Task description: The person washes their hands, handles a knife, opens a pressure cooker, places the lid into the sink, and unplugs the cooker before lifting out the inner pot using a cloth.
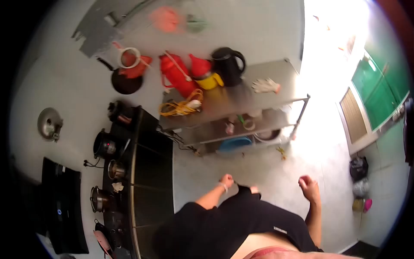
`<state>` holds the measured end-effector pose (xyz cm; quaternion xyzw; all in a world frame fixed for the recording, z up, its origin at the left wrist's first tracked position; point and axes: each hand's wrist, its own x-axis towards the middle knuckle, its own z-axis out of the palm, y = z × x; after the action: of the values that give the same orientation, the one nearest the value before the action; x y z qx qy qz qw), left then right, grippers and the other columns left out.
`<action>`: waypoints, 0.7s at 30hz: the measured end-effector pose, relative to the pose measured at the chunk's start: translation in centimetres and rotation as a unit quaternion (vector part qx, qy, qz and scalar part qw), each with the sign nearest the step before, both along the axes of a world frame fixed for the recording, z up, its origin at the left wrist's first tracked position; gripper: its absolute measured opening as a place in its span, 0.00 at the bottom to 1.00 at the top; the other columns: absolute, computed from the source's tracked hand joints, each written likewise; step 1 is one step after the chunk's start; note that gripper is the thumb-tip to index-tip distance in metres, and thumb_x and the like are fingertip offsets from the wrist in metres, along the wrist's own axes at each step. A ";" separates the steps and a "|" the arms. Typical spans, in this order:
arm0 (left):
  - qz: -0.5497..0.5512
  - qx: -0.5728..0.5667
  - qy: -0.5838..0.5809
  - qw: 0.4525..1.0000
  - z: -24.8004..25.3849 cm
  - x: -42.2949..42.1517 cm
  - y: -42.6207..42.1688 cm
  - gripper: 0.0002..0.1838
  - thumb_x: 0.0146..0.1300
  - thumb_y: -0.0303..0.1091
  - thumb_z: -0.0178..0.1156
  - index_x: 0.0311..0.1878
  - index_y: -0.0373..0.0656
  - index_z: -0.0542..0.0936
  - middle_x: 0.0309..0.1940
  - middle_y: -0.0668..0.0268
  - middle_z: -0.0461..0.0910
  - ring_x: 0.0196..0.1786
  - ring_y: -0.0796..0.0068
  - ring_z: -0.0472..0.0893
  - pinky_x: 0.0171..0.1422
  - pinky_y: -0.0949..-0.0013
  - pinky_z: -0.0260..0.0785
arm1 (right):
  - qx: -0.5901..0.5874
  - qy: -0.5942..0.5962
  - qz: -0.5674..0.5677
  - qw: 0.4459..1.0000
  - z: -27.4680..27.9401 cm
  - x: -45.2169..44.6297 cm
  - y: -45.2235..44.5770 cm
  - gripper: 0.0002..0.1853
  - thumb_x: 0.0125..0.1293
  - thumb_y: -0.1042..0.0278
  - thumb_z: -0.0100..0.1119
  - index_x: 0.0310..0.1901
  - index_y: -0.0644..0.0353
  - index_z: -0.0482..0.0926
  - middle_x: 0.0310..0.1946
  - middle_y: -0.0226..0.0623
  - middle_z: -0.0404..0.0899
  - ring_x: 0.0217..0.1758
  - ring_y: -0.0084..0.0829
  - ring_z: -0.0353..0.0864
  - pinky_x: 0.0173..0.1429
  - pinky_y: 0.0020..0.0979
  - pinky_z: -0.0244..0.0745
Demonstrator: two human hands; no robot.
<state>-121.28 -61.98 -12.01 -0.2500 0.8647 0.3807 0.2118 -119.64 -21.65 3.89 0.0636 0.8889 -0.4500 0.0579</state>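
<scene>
My left hand (pixel 227 179) is in front of my body with its fingers curled in and a pale band at the wrist. It is beside my dark clothing, and whatever it may hold is hidden. Out to the other side, my right hand (pixel 308 188) hangs over the floor, loosely bent, thumb apart, with nothing visible in it. Both hands are apart from the metal table (pixel 276 71) ahead. On that table stand a red thermos (pixel 177 75), a black kettle (pixel 227 67) and a yellow jug (pixel 209 80). A white glove (pixel 265 86) and a coiled yellow cable (pixel 179 108) lie there too.
A dark counter (pixel 153 181) along the left holds a rice cooker (pixel 105 144) and several pots. A pan (pixel 126 83) hangs on the wall. A blue basin (pixel 235 143) is on the table's lower shelf. Bags (pixel 359 167) stand by the right wall, near a green door (pixel 379 90).
</scene>
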 end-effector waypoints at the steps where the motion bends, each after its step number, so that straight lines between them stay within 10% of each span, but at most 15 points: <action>1: -0.028 -0.009 0.048 0.998 -4.8 -1.8 0.5 0.10 0.46 0.33 0.60 0.34 0.47 0.76 0.30 0.63 0.79 0.34 0.68 0.77 0.42 0.66 0.70 | -0.136 -0.027 -0.041 0.989 0.9 -1.1 1.9 0.09 0.59 0.66 0.54 0.29 0.64 0.76 0.21 0.37 0.79 0.25 0.25 0.77 0.30 0.26 0.71; 3: -0.103 -0.031 0.012 0.994 0.0 -6.0 4.4 0.09 0.46 0.32 0.59 0.34 0.47 0.79 0.31 0.62 0.80 0.34 0.69 0.78 0.42 0.68 0.71 | -0.323 0.016 -0.094 0.941 5.4 -3.1 4.7 0.07 0.60 0.72 0.50 0.25 0.62 0.72 0.17 0.31 0.70 0.21 0.22 0.68 0.31 0.25 0.68; 7: -0.039 0.057 0.054 0.996 -4.1 -13.2 9.7 0.10 0.49 0.30 0.58 0.36 0.40 0.79 0.31 0.63 0.80 0.33 0.73 0.78 0.41 0.70 0.71 | -0.728 0.206 0.021 0.653 15.4 -7.6 12.5 0.07 0.59 0.76 0.48 0.23 0.61 0.71 0.14 0.32 0.64 0.18 0.27 0.65 0.42 0.44 0.73; 11: -0.034 0.136 -0.002 0.990 -1.9 -22.7 19.4 0.10 0.51 0.28 0.57 0.39 0.39 0.77 0.31 0.65 0.79 0.33 0.76 0.77 0.40 0.73 0.70 | -0.726 0.206 0.328 0.568 26.4 -14.2 16.5 0.08 0.55 0.77 0.55 0.21 0.65 0.70 0.13 0.37 0.67 0.14 0.29 0.64 0.45 0.63 0.70; 21: -0.324 0.250 0.137 0.902 8.3 -46.4 49.9 0.12 0.58 0.31 0.56 0.44 0.37 0.75 0.35 0.62 0.80 0.36 0.75 0.79 0.42 0.72 0.71 | -0.740 0.183 0.406 0.504 28.8 -32.0 31.0 0.04 0.49 0.87 0.51 0.21 0.72 0.67 0.14 0.46 0.66 0.12 0.31 0.61 0.43 0.72 0.64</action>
<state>-167.66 -12.09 -3.68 0.1598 0.7948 0.5252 0.2587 -151.64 9.33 32.69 -0.4541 0.1510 -0.8727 0.0968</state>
